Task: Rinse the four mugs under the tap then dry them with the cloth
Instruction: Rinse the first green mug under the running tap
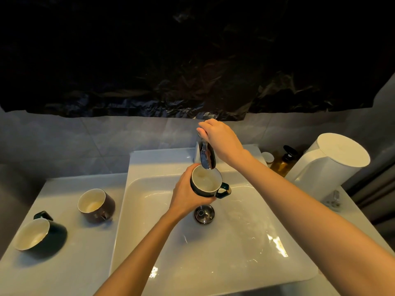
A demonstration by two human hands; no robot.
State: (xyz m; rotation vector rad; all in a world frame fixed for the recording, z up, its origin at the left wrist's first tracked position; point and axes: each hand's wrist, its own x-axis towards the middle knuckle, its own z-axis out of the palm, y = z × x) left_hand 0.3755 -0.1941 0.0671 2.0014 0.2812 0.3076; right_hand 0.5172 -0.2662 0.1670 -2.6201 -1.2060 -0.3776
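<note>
Hands both busy at the tap [207,157]: my left hand [188,190] wraps its fingers round the dark green mug [206,183], holding it upright just under the tap's spout and over the sink [235,242], handle pointing off to the right. My right hand [221,138] is on top of the tap, fingers curled over and gripping it, though I can't tell whether water is running. Well left of the tap, on the counter [85,257], sits the brown mug [97,205], and farther left again the black mug [40,232].
</note>
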